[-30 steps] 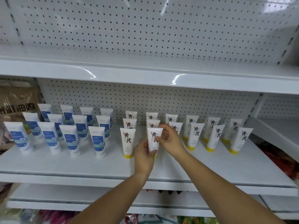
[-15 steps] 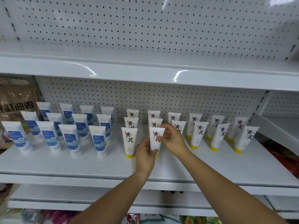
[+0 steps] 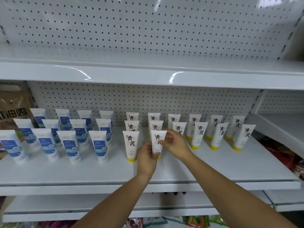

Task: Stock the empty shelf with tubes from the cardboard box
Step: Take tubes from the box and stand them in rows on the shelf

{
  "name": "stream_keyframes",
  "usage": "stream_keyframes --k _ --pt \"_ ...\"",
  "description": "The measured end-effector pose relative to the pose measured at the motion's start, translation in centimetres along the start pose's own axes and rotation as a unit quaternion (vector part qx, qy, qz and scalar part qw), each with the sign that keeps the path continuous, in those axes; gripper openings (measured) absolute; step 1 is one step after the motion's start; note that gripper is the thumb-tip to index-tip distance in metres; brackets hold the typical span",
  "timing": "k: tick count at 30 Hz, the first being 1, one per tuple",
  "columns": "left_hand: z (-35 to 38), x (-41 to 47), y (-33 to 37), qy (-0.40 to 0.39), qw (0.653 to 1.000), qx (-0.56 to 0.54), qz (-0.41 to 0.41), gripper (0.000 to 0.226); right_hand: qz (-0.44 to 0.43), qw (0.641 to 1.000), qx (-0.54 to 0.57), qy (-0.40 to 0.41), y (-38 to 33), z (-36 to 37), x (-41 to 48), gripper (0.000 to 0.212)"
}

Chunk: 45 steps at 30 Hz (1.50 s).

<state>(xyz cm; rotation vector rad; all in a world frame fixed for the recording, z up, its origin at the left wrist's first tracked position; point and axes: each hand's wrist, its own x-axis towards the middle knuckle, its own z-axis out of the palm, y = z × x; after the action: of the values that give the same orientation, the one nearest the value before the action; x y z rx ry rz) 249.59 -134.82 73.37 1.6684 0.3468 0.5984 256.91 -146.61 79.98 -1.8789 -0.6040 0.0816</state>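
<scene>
A white tube with black characters and a yellow cap (image 3: pixel 157 141) stands cap-down on the white shelf (image 3: pixel 205 165), in the front row. My left hand (image 3: pixel 146 159) grips its lower part near the cap. My right hand (image 3: pixel 176 143) pinches its upper right edge. Several like yellow-capped tubes (image 3: pixel 199 134) stand in rows around it, one (image 3: pixel 131 144) just to its left. The cardboard box is out of view.
Several white tubes with blue labels (image 3: pixel 69 145) fill the shelf's left half. A brown bag (image 3: pixel 14 109) sits at far left. An upper shelf (image 3: pixel 148 76) overhangs. Packaged goods (image 3: pixel 289 158) lie at right, a lower shelf (image 3: pixel 98 206) below.
Both hands stay on the same tube, which stands a little further toward the shelf's front. The view has shifted slightly.
</scene>
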Motion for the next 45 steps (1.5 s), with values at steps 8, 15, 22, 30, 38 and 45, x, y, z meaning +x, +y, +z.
stream_keyframes --k 8,15,22,30,38,45 --pt "-0.8 -0.4 -0.4 -0.049 0.998 0.049 0.007 0.045 0.027 1.0 -0.005 -0.001 -0.3 -0.1 -1.4 0.037" --pt "-2.1 -3.0 2.0 -0.024 0.982 0.188 -0.011 0.044 0.072 0.983 -0.157 -0.065 0.5 -2.1 -4.8 0.053" --pt "-4.7 -4.5 7.3 -0.097 0.885 0.454 0.04 0.049 -0.081 0.878 -0.446 -0.151 -2.9 -5.8 -6.1 0.05" --pt "-12.8 -7.7 11.6 -0.077 0.776 0.623 0.065 0.059 -0.196 0.839 -0.474 -0.184 -8.0 -4.2 -7.0 0.051" --pt "-28.0 -15.4 11.9 -0.01 0.759 0.648 -0.071 0.064 -0.33 0.811 -0.408 -0.26 -14.1 9.0 -10.0 0.052" --pt "-41.5 -23.7 9.7 0.054 0.76 0.628 -0.158 0.055 -0.406 0.771 -0.36 -0.333 -19.8 26.4 -13.8 0.048"
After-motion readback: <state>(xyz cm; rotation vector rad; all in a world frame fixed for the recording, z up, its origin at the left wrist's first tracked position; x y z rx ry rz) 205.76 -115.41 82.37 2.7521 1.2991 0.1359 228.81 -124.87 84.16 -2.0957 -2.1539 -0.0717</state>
